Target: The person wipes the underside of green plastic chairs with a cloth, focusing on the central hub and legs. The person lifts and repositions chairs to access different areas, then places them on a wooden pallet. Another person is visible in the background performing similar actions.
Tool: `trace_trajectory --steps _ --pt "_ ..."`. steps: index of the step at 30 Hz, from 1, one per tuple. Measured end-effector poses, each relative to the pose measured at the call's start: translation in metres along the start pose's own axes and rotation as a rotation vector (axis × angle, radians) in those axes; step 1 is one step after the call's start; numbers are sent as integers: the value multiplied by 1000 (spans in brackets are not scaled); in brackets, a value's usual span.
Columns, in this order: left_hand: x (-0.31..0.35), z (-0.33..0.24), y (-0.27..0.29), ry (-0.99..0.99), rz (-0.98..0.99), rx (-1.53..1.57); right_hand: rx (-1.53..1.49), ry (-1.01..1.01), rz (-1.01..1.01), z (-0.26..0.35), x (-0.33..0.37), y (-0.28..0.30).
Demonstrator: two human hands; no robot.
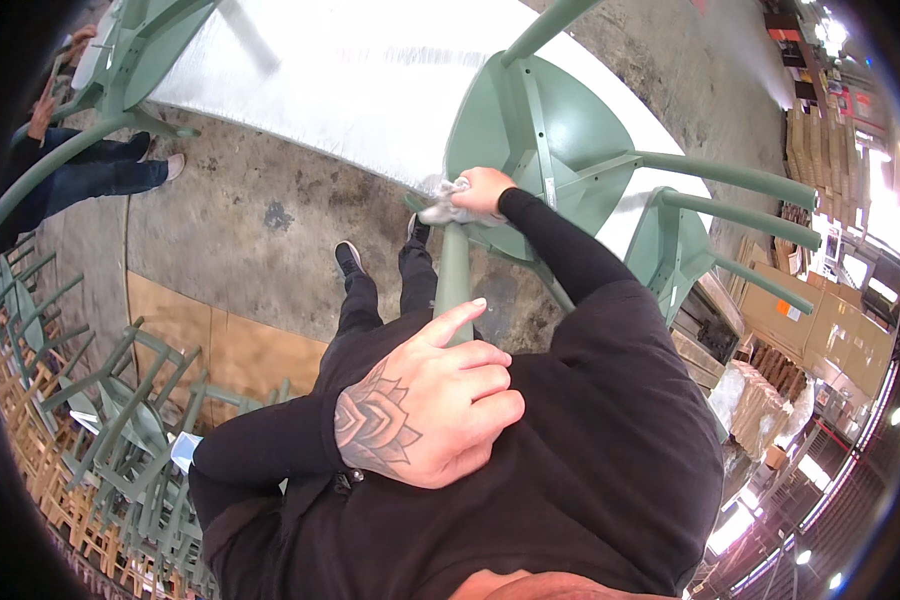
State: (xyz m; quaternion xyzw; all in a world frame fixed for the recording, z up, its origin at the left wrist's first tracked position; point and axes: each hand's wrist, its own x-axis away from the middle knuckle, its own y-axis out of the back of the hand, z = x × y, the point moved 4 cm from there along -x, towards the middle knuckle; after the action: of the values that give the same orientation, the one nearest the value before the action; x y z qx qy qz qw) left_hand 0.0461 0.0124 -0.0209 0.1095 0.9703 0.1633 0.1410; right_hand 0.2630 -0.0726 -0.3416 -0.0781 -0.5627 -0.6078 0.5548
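Observation:
A sage-green chair (590, 120) lies tipped over on a white-topped table (340, 90), its underside and legs showing. One chair leg (454, 265) points toward my body. My right hand (485, 192) is closed on a crumpled whitish cloth (448, 203), pressed where that leg meets the seat. Close to my chest, my left hand (435, 405), with a tattoo on its back, is closed around the near end of the same leg. Its palm side is hidden.
Another green chair (670, 245) sits to the right, and one more (140, 60) at the upper left beside another person (90, 170). Stacked chairs (140, 410) fill the lower left. Flat cardboard (220, 330) lies on the floor; boxes (820, 330) stand at the right.

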Motion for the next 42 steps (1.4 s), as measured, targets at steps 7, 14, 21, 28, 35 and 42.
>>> trace_trajectory --steps 7,14,21,28,35,42 --pt "1 3 -6 -4 -8 38 500 282 -793 -10 -23 83" --pt "-1 -2 -2 -3 54 -17 407 10 -329 5 23 -4" --pt "-1 -2 -5 17 151 -14 -731 254 -828 -63 30 122" --pt "-8 -7 1 256 199 -58 -155 -45 -390 -175 25 125" --pt "-14 -12 1 473 79 -143 -246 278 -935 -137 -90 140" --pt "-14 -15 -5 592 41 -207 -126 330 -793 -117 -100 160"
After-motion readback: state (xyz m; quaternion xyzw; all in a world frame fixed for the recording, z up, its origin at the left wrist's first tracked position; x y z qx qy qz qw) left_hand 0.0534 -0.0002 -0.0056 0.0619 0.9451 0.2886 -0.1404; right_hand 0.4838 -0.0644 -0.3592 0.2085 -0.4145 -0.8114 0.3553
